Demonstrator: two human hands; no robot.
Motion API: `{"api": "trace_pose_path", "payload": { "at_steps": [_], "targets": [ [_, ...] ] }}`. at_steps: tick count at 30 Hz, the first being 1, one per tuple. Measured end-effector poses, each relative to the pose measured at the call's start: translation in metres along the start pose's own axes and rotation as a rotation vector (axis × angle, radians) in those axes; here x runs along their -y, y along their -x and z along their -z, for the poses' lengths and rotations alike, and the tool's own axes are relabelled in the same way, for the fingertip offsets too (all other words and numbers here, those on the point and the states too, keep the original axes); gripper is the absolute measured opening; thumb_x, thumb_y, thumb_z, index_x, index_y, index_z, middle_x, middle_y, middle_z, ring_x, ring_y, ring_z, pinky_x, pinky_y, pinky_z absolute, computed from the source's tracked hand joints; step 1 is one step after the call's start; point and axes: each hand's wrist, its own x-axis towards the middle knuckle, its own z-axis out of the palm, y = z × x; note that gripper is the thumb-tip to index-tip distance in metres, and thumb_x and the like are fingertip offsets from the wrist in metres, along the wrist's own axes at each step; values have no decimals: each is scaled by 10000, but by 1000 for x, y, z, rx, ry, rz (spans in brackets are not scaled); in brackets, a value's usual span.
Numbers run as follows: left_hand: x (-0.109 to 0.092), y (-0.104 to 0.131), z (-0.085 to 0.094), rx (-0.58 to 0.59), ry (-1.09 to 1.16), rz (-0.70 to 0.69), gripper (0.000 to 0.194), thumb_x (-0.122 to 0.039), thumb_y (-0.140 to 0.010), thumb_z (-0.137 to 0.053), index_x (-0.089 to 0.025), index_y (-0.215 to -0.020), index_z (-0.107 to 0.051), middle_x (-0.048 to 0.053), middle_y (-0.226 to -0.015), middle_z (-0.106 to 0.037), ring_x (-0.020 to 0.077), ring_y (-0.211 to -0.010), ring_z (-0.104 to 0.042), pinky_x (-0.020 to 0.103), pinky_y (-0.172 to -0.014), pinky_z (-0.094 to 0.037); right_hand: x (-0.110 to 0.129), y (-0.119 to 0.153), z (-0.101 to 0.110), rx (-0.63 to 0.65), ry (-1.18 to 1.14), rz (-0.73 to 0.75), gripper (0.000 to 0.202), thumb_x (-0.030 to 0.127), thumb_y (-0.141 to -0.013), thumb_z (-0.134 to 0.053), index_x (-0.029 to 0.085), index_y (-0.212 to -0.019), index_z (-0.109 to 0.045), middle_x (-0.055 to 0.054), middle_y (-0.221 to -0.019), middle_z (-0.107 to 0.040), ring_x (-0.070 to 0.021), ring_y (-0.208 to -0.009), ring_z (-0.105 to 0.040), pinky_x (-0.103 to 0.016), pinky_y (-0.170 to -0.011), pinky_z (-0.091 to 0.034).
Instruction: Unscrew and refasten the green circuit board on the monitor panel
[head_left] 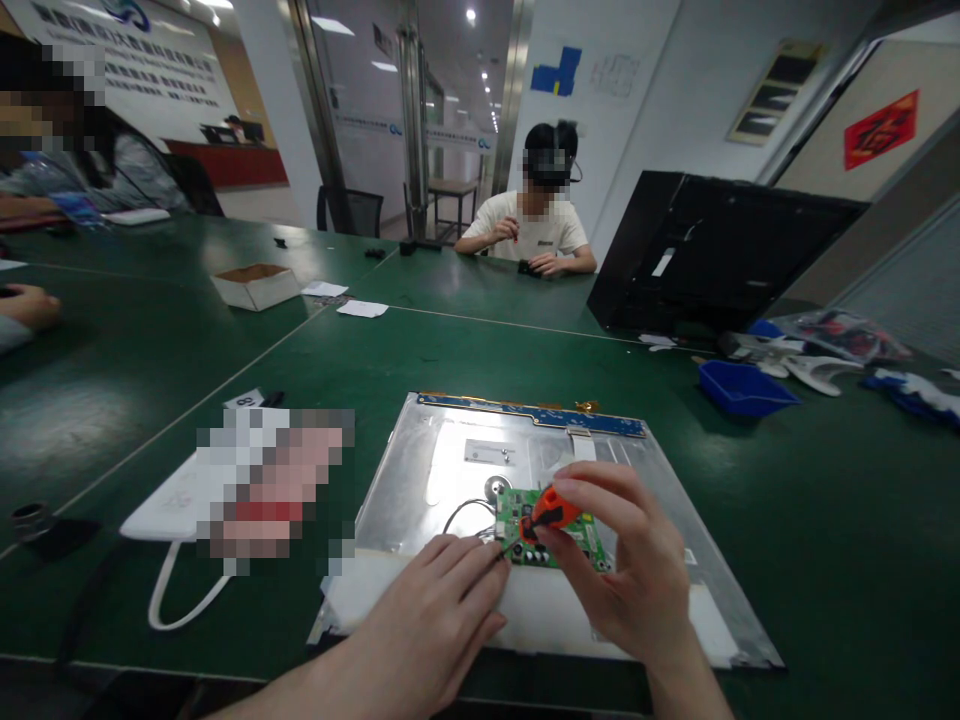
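An orange and black screwdriver point(556, 508) is gripped by its handle in my right hand point(637, 560), its shaft slanting down to the left. Its tip is at the lower left corner of a green circuit board point(592, 545). My left hand point(442, 610) has its fingers bent and together, fingertips at that corner beside the tip. Whatever they pinch, if anything, is hidden. Under the board lies a silver metal display panel point(660, 490) with a blue circuit strip point(592, 420) along its far edge. Black wires point(461, 510) loop at the board's left, and a white ribbon cable point(583, 445) runs up to the strip.
A white device with a handle point(172, 495) lies left of the panel. Farther off are a cardboard box point(255, 288), paper slips point(363, 309), a blue tray point(746, 388) and a large black screen housing point(720, 250). A person point(551, 215) sits across the green table point(480, 345).
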Motion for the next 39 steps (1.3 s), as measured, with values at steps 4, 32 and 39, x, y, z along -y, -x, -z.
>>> {"api": "trace_pose_path", "payload": {
  "at_steps": [4,32,39],
  "targets": [
    [0,-1,1,5,0,-5,335,-163,-964,-438,-107,-1284,-519,144,-1231,-619,285,-1088,-571,451,-909,-498,1,2,1,22,-52,-37,488,-3,-833,-575,216,-1267,-527,-74,-1195,-614,-194,-1079,-612,-355,-851,-537],
    [-2,-3,5,17,-9,0,324,-168,-968,-414,-120,-1266,-533,149,-1232,-619,277,-1070,-579,440,-887,-506,-3,4,0,29,-73,-32,499,55,-828,-637,255,-1261,-491,-71,-1190,-660,-218,-1095,-648,-393,-877,-572],
    [-1,-3,4,7,-10,-6,347,-159,-962,-440,-118,-1300,-504,147,-1226,-623,268,-1068,-588,423,-898,-504,-5,11,-4,-17,-113,-101,497,84,-813,-672,261,-1226,-460,-64,-1153,-689,-204,-1007,-688,-369,-835,-589]
  ]
}}
